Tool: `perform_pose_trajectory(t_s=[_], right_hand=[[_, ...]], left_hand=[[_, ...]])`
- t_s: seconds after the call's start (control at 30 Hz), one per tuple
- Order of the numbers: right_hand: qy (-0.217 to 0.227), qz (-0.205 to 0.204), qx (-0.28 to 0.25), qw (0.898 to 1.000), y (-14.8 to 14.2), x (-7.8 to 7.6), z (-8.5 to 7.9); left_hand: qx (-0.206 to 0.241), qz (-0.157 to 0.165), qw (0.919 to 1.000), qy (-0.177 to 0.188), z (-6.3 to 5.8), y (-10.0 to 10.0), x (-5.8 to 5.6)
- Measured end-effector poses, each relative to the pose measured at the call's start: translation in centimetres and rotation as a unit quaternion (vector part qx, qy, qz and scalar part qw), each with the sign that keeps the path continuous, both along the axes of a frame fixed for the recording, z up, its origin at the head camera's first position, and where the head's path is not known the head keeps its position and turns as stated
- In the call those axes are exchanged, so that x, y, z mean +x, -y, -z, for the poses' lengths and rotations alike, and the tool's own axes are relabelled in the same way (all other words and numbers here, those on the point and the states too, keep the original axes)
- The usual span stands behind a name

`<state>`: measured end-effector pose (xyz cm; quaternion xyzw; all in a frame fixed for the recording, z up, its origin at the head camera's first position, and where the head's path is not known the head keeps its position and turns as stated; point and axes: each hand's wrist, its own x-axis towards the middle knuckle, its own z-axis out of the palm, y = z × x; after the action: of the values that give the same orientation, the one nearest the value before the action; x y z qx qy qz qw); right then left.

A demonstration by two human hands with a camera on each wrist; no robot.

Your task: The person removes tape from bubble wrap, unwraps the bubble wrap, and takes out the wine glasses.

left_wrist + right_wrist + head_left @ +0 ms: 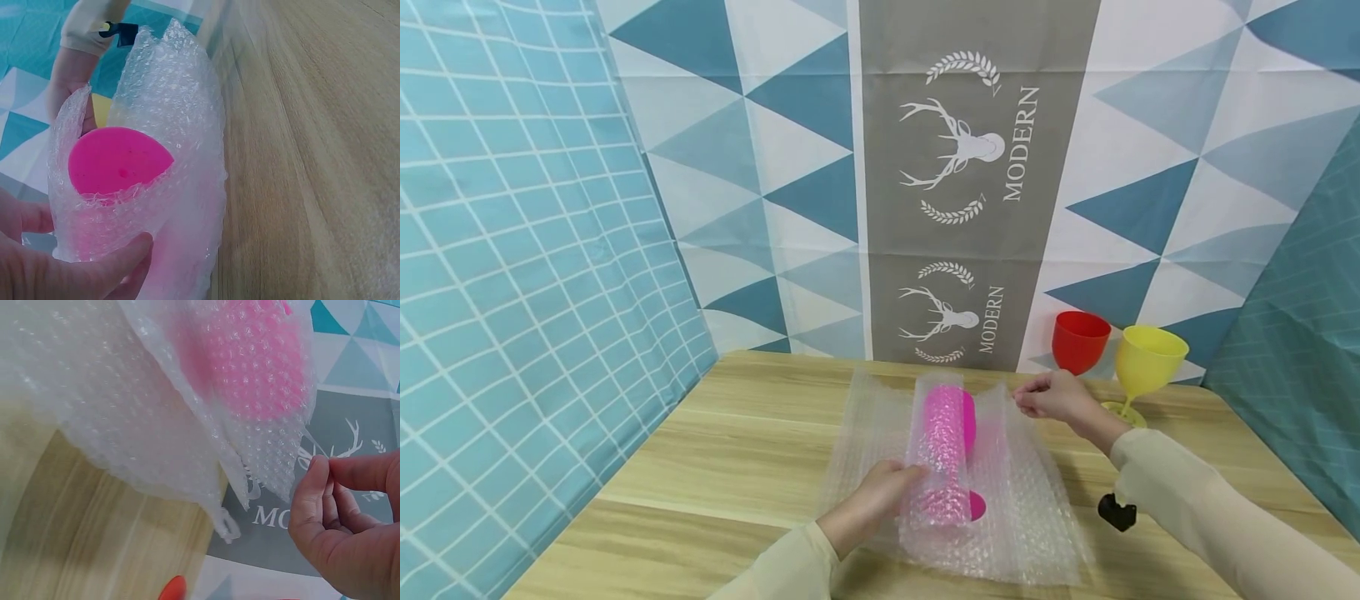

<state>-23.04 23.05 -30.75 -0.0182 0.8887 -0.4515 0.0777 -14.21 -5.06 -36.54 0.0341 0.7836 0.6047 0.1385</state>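
Observation:
A pink goblet [970, 421] lies on its side, partly rolled in clear bubble wrap [1037, 508]. Its bowl points away from me, and the edge of its foot shows at the near end. My left hand [880, 496] holds the roll from the left, thumb on top; in the left wrist view a round pink part stands out above the thumb [125, 256]. At the far right corner of the sheet, my right hand [1052, 396] pinches a thin bit of the wrap's edge between thumb and forefinger, as the right wrist view shows.
A red goblet [1079, 342] and a yellow goblet [1146, 362] stand at the back right, behind my right forearm. The wooden table [722, 467] ends at a patterned cloth backdrop [805, 183]. A small black device [1117, 512] hangs under my right sleeve.

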Motion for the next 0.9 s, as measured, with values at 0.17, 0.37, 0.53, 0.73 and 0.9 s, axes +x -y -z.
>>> perform_pose_trajectory(t_s=[0.17,0.37,0.53,0.73,0.9], right_hand=[[-0.016,-0.006,0.026,1.0,0.5,-0.1,-0.5],[-0.026,-0.004,0.031,0.999,0.9,-0.5,-0.3],[-0.012,0.001,0.008,1.0,0.6,-0.6,0.2],[0.031,0.007,-0.059,0.998,0.0,0.0,0.6],[0.049,-0.001,-0.087,0.995,0.1,1.1,0.8]], left_hand=[[0.012,-0.001,0.9999,-0.003,0.3,0.0,0.0],[0.014,-0.011,0.9998,-0.001,0.3,-0.2,0.1],[0.004,-0.011,0.9999,0.003,0.3,-0.2,0.2],[0.004,-0.017,0.9998,0.009,0.5,-0.2,0.2],[0.001,-0.017,0.9998,0.014,0.5,-0.2,0.0]])
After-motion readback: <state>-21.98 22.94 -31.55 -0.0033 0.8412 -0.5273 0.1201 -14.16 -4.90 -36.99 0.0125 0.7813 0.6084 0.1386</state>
